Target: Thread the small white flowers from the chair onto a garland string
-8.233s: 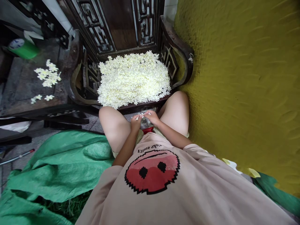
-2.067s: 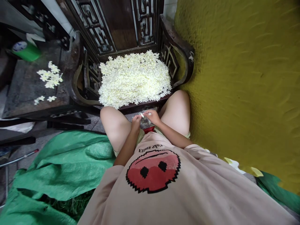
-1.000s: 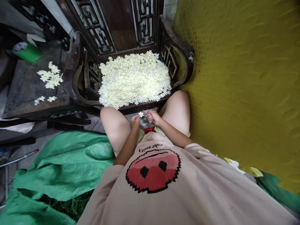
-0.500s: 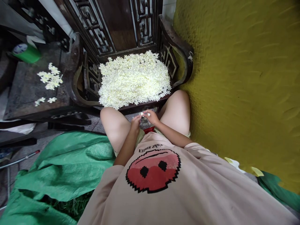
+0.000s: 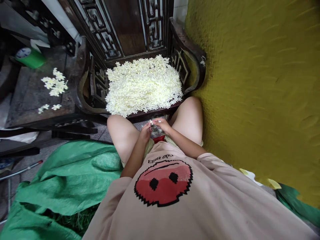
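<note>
Two hands: left hand (image 5: pixel 145 132) and right hand (image 5: pixel 163 125) pinch one small flower (image 5: pixel 151 122) narrowly, centre of frame.
Stock: pile (image 5: pixel 143 83) on chair seat (image 5: pixel 155 113), upper centre.
Grip: probably best light, fingertips only; petals look crushable.

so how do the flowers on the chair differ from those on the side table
The flowers on the chair form a thick, wide heap; the flowers on the side table are a small loose cluster on bare wood. The heap lies before the knees, the cluster off left. Both are creamy white.
</note>
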`<state>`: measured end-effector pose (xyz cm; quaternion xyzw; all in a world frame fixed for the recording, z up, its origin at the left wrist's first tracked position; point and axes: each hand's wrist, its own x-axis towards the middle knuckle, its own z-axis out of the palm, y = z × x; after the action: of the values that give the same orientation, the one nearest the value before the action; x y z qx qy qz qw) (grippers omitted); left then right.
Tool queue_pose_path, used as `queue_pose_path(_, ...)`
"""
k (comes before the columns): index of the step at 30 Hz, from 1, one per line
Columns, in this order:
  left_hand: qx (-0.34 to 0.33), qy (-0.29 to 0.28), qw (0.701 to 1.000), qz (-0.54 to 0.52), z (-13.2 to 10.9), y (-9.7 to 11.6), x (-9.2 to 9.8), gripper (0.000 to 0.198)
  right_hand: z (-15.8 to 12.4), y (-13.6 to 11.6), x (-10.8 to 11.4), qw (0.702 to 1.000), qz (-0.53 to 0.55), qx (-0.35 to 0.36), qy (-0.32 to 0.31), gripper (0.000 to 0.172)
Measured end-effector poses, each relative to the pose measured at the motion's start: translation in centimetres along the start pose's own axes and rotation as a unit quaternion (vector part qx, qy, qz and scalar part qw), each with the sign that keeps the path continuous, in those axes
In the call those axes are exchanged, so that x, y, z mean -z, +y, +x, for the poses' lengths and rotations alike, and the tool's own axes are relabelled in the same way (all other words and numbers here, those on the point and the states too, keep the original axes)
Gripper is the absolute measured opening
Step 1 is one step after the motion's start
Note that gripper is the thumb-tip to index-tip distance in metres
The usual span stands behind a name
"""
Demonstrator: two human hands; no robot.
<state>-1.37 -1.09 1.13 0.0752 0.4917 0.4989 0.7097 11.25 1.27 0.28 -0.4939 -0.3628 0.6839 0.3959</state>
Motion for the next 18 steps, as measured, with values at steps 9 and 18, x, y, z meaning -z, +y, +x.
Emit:
queue_pose_path(9,0.004,0.008,1.0,-0.01,-0.03,0.01,-0.15,0.016,-0.05,-0.21,0.08,0.999,0.035,-0.02,-0.022,0.03)
queue_pose_path(18,-0.014,0.013,1.0,0.002,-0.14,-0.12,-0.37,0.021,0.22,0.08,0.32,0.998,0.044,-0.03,-0.034,0.026)
